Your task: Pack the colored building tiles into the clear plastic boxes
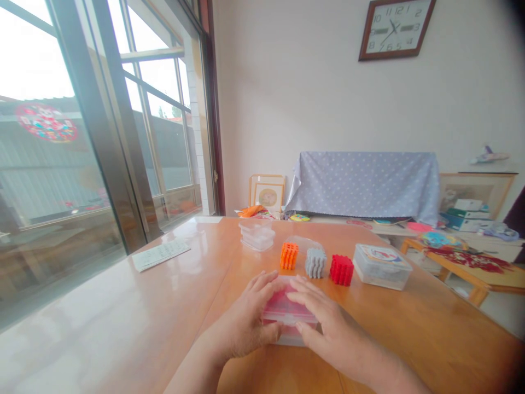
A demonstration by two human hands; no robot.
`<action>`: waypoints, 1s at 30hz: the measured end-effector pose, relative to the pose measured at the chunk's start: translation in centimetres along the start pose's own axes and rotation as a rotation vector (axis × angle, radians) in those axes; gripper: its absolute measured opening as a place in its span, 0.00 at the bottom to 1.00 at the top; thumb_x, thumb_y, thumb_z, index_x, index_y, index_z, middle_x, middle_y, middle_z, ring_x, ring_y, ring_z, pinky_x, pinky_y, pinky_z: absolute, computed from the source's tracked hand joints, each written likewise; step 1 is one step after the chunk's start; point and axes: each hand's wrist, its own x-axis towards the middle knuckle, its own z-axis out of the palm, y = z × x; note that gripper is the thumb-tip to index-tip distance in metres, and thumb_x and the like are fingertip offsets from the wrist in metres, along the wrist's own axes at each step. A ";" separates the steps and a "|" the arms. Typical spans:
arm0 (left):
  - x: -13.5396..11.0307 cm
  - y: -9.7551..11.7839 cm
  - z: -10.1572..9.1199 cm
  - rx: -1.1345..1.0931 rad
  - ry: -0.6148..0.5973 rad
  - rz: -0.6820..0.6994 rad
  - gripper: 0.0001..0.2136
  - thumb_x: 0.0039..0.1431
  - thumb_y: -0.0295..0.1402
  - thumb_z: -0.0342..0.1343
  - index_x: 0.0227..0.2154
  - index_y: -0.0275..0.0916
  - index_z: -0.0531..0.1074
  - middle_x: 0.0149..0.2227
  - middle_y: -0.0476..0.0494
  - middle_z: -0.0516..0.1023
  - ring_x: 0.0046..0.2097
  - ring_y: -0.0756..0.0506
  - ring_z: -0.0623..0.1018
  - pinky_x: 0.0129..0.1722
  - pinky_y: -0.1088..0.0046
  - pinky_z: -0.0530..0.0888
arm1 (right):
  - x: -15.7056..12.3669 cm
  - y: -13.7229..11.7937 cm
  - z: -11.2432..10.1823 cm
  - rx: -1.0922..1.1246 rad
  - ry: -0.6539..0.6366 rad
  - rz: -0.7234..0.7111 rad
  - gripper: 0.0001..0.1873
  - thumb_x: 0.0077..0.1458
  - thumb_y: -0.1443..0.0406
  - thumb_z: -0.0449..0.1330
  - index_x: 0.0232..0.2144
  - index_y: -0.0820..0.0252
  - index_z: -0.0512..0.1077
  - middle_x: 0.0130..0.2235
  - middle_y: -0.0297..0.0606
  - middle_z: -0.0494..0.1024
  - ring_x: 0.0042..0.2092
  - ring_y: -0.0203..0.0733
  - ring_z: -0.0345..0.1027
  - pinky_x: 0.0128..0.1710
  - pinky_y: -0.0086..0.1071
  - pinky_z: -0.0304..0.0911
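Clear box (290,319) with pink contents (281,306)

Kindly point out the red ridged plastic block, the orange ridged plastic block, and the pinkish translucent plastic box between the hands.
Red ridged plastic block (341,272), head view: front side.
Orange ridged plastic block (289,258), head view: front side.
Pinkish translucent plastic box (284,310), head view: upper surface.

on the table (164,312), three blocks (315,264) stand behind the near box (289,312).

Daylight floods through the left window (102,120) — glare whitens the tabletop (135,306).
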 end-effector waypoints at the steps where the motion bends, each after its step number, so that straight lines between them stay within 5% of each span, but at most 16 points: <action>1: 0.0 0.0 0.0 0.010 0.000 -0.002 0.35 0.54 0.35 0.64 0.65 0.50 0.62 0.69 0.41 0.57 0.70 0.31 0.53 0.68 0.49 0.53 | 0.0 0.0 0.1 -0.018 0.005 -0.008 0.31 0.53 0.72 0.57 0.59 0.47 0.70 0.69 0.33 0.60 0.70 0.51 0.50 0.69 0.52 0.51; 8: -0.4 -0.7 0.0 -0.045 -0.038 -0.073 0.42 0.51 0.40 0.68 0.68 0.52 0.56 0.73 0.41 0.47 0.72 0.29 0.45 0.69 0.44 0.49 | 0.0 -0.2 0.0 0.004 0.032 -0.003 0.29 0.52 0.70 0.59 0.57 0.48 0.71 0.68 0.35 0.61 0.70 0.51 0.51 0.68 0.52 0.52; 11: -0.8 -1.3 -0.3 -0.128 -0.054 -0.150 0.47 0.50 0.46 0.69 0.70 0.53 0.50 0.74 0.43 0.37 0.73 0.30 0.38 0.69 0.42 0.46 | 0.1 -0.2 -0.7 0.053 0.036 0.017 0.27 0.56 0.65 0.62 0.58 0.47 0.70 0.69 0.36 0.60 0.71 0.52 0.47 0.69 0.53 0.50; 14: -0.9 -1.4 -0.6 -0.162 -0.026 -0.218 0.42 0.57 0.49 0.63 0.70 0.54 0.47 0.74 0.47 0.37 0.73 0.34 0.38 0.70 0.45 0.42 | 0.2 0.1 -1.2 0.096 0.112 0.079 0.27 0.61 0.57 0.60 0.61 0.46 0.66 0.71 0.38 0.55 0.72 0.52 0.43 0.70 0.53 0.46; 17: -0.5 -1.4 -0.7 -0.140 -0.005 -0.283 0.40 0.61 0.50 0.58 0.71 0.54 0.45 0.74 0.47 0.39 0.73 0.37 0.41 0.71 0.48 0.43 | 0.2 0.4 -1.3 0.134 0.100 0.166 0.34 0.62 0.51 0.58 0.67 0.45 0.57 0.73 0.38 0.46 0.73 0.52 0.38 0.70 0.53 0.42; 22: 0.0 -2.1 -0.3 -0.094 0.004 -0.285 0.41 0.59 0.52 0.59 0.70 0.52 0.48 0.74 0.49 0.36 0.73 0.36 0.39 0.71 0.49 0.43 | 0.3 0.3 -1.7 0.171 -0.105 0.228 0.41 0.59 0.46 0.60 0.69 0.44 0.52 0.74 0.38 0.40 0.73 0.52 0.35 0.70 0.51 0.40; 30: 0.3 -3.9 -0.3 -0.324 -0.031 -0.294 0.45 0.56 0.50 0.63 0.71 0.53 0.44 0.74 0.48 0.39 0.73 0.35 0.47 0.70 0.53 0.53 | 0.4 1.9 -2.3 0.254 -0.165 0.259 0.61 0.41 0.53 0.74 0.70 0.44 0.46 0.74 0.41 0.37 0.73 0.54 0.34 0.70 0.49 0.38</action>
